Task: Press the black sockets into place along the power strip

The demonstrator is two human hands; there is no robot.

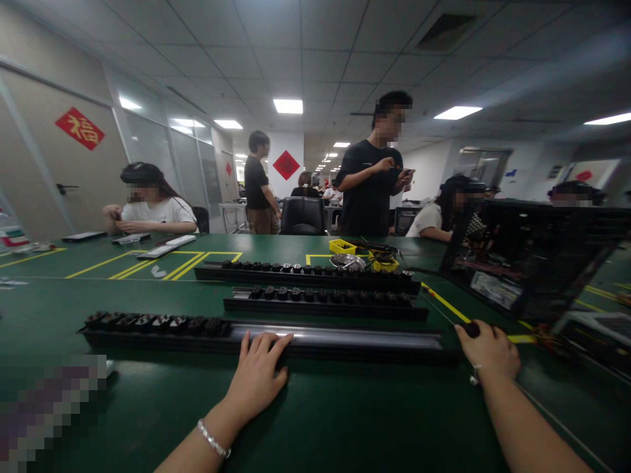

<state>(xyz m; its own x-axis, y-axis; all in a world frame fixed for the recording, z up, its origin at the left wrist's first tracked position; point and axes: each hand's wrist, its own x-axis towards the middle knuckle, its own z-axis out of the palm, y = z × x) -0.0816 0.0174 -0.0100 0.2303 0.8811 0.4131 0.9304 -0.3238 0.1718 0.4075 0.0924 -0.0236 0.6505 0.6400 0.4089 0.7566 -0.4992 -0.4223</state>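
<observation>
A long black rail point(345, 351), like a power strip housing, lies across the green table in front of me. Several small black blocks, some with pale tops, sit in a row along its left part; the right part shows a bare shiny channel. My left hand point(261, 371) lies with fingers spread over the near edge of this rail, about its middle. Past the rail's right end, my right hand point(490, 351) has its fingers closed on a small black block point(472, 329), low over the table. Two more black rails point(305, 279) point(325, 305) with rows of similar blocks lie behind.
An open black computer case point(522, 263) stands at the right. Behind the rails are a round metal dish point(348, 262), yellow trays point(342, 246) and dark cables. Yellow tape point(446, 302) marks the table point(374, 420). A blurred object point(49, 414) lies front left. Other people sit or stand beyond.
</observation>
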